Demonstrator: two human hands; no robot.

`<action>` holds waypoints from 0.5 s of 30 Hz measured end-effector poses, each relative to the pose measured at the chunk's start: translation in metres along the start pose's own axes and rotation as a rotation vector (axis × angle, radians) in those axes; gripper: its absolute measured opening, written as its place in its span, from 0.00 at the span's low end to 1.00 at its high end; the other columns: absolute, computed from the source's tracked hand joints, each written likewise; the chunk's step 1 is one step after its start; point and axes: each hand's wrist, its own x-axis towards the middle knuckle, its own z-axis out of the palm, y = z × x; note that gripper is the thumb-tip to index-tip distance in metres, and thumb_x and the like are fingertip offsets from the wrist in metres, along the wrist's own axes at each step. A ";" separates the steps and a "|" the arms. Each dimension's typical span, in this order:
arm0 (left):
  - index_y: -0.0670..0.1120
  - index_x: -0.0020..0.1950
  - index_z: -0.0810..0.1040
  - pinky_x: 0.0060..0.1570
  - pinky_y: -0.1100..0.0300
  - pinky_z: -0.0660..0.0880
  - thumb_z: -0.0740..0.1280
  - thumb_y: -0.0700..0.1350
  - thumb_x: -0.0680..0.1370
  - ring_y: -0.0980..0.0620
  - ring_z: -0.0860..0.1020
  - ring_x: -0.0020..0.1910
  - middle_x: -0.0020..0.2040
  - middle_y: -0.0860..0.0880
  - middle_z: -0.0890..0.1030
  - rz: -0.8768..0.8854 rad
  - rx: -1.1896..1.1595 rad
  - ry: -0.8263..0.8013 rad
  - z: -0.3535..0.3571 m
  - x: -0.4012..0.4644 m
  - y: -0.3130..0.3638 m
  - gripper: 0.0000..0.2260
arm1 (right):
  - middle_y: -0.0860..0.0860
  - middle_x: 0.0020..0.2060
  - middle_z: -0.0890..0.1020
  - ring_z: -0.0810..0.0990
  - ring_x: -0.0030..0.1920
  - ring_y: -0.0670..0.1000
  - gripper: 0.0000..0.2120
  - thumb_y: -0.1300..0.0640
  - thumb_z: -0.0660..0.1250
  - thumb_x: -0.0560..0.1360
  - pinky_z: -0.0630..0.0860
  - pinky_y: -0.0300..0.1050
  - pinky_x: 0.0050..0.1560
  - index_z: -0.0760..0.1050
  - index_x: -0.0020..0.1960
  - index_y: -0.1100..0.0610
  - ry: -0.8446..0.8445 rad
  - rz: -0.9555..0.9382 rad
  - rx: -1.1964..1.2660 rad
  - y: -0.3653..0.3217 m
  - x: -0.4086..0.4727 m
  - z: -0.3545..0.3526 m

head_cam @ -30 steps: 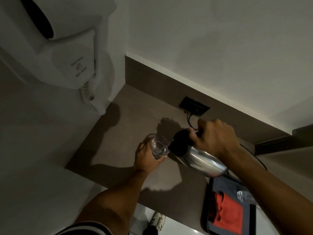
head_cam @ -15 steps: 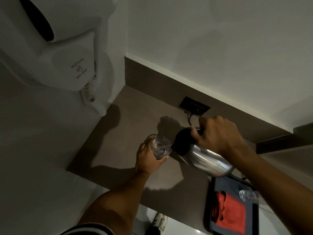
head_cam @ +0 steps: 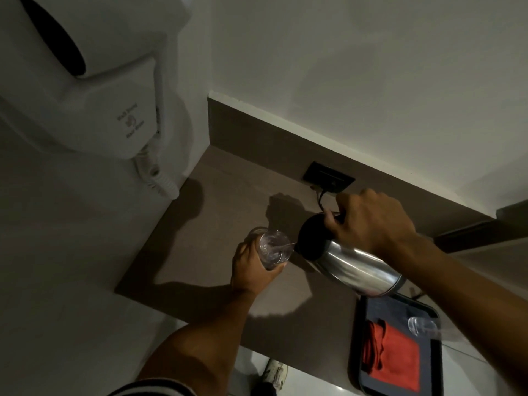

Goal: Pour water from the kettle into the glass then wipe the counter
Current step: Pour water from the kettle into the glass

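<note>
A clear glass (head_cam: pixel 275 247) is held tilted above the brown counter (head_cam: pixel 205 224), with my left hand (head_cam: pixel 253 270) wrapped around its lower part. My right hand (head_cam: pixel 371 221) grips the black handle of a steel kettle (head_cam: pixel 351 267) that is tipped steeply to the left. The kettle's black top sits right beside the glass rim, and a thin stream of water runs from the spout into the glass. Some water shows inside the glass.
A dark tray (head_cam: pixel 360 324) at the lower right holds a folded red cloth (head_cam: pixel 391 358) and a second clear glass (head_cam: pixel 420 325). A black wall socket (head_cam: pixel 328 177) with a cord sits behind the kettle. A white wall-mounted hair dryer (head_cam: pixel 85 81) hangs at the upper left.
The kettle has tipped a little further and its base has risen to the right. Water now streams visibly into the glass. My left hand and the glass have hardly moved.
</note>
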 end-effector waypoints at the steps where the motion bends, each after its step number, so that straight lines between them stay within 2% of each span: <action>1: 0.51 0.69 0.68 0.60 0.61 0.72 0.74 0.66 0.60 0.50 0.75 0.62 0.63 0.49 0.78 0.000 -0.007 -0.001 0.000 0.000 0.000 0.42 | 0.47 0.26 0.71 0.70 0.24 0.47 0.20 0.38 0.56 0.77 0.62 0.37 0.26 0.67 0.35 0.50 -0.001 -0.002 -0.005 0.000 0.000 0.000; 7: 0.50 0.68 0.69 0.58 0.57 0.76 0.72 0.68 0.59 0.49 0.76 0.60 0.61 0.49 0.79 0.003 -0.004 0.013 0.000 0.001 0.000 0.41 | 0.47 0.25 0.71 0.70 0.24 0.46 0.20 0.38 0.56 0.78 0.60 0.37 0.25 0.67 0.34 0.51 -0.012 -0.014 -0.017 0.000 0.003 -0.004; 15: 0.51 0.67 0.66 0.56 0.63 0.69 0.72 0.68 0.59 0.49 0.78 0.58 0.60 0.48 0.80 0.028 0.009 0.032 -0.001 0.001 0.001 0.42 | 0.47 0.25 0.71 0.70 0.24 0.46 0.19 0.39 0.57 0.77 0.59 0.36 0.25 0.68 0.34 0.51 -0.007 -0.019 -0.027 0.000 0.006 -0.007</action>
